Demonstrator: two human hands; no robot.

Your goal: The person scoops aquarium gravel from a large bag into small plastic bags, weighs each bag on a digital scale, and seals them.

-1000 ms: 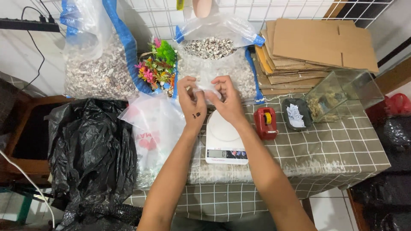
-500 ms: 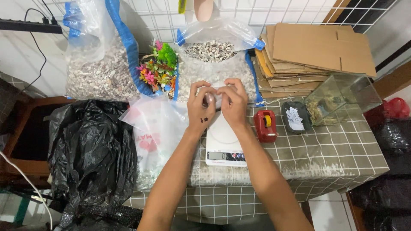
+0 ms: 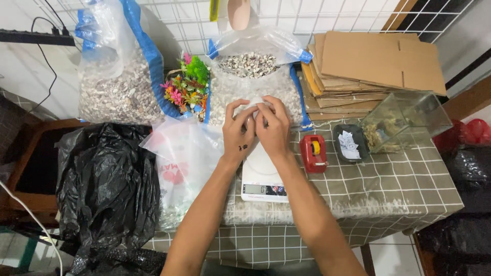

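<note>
My left hand (image 3: 239, 132) and my right hand (image 3: 273, 128) meet over the far end of a white digital scale (image 3: 262, 179). Together they pinch a small clear plastic bag (image 3: 254, 105), mostly hidden by the fingers. Just beyond the hands stands a large open clear sack of small pale pebbles (image 3: 251, 76). The scale sits on a grey checked tablecloth (image 3: 388, 184).
A second sack of pebbles (image 3: 115, 87) stands at the back left, with colourful plastic plants (image 3: 188, 87) between the sacks. Clear bags (image 3: 181, 158) and a black bin bag (image 3: 102, 189) lie left. A red tape dispenser (image 3: 313, 152), black tray (image 3: 349, 144), glass tank (image 3: 404, 120) and flattened cardboard (image 3: 373, 66) sit right.
Both hands have stayed together above the scale, shifting slightly away from me toward the pebble sack while working the small bag between the fingers.
</note>
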